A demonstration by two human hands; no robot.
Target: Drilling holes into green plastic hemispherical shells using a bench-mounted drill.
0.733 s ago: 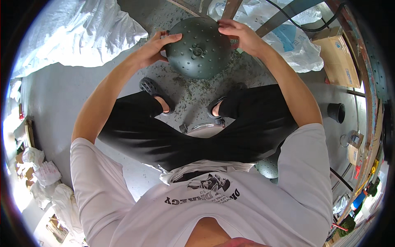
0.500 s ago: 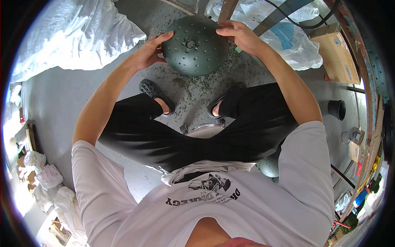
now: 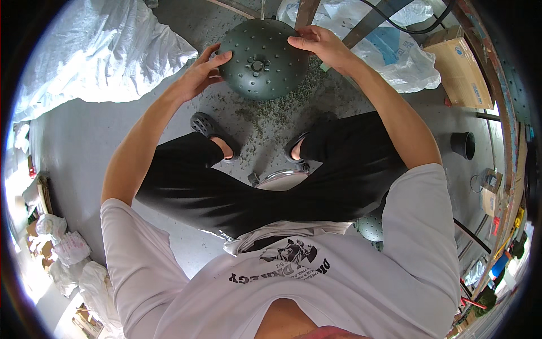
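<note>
A dark green studded ball is held out in front of me, above the floor. A raised ring with small bumps around it is on the side facing me. My left hand grips its left edge, thumb on top and fingers partly hidden round the side. On the upper right edge, my right hand presses with its thumb on the near surface; its other fingers curl toward the back. The ball's underside and far side are hidden.
Small dark scraps litter the grey floor beneath the ball. A white sack lies far left; clear plastic bags and a cardboard box are far right. Metal bars stand behind. Another studded ball is beside my right thigh.
The ball has shifted slightly left and away, and turned so its ring sits lower. My left thumb now rests lower on it, and my right hand has moved slightly left with it.
</note>
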